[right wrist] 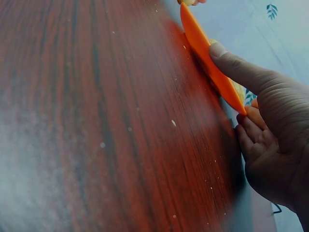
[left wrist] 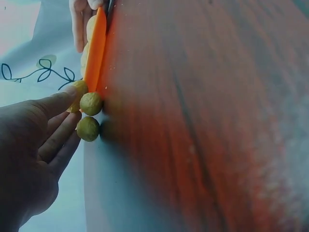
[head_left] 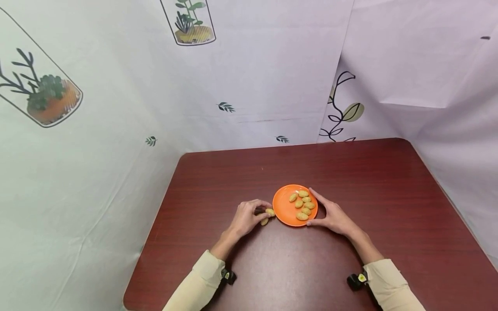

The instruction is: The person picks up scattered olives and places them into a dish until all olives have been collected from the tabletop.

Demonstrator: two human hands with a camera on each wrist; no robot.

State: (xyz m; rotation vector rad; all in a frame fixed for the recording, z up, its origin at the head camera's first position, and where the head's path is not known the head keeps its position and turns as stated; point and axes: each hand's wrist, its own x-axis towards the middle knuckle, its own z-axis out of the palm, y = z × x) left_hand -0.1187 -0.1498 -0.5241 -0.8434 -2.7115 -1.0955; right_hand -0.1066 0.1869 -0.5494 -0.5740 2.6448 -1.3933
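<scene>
An orange plate (head_left: 282, 209) holds several yellow-tan oval pieces (head_left: 302, 216) with rough skins, like small nuts or potatoes; their exact kind is unclear. My left hand (head_left: 246, 218) is at the plate's left side. Between its thumb and fingers it pinches one such oval piece (left wrist: 78, 92) close to the rim. Two more pieces (left wrist: 91, 103) sit beside those fingers, partly hidden by the hand in the head view. On the other side, my right hand (head_left: 332, 217) grips the plate's right rim, thumb (right wrist: 231, 65) at the near edge and fingers round the far edge.
Under everything lies a dark red wood-grain table (head_left: 218, 172) with rounded corners. White cloth (head_left: 264, 77) printed with plants hangs behind it and along its sides. Small pale crumbs (right wrist: 174, 123) dot the tabletop. Each wrist wears a black camera (head_left: 228, 275).
</scene>
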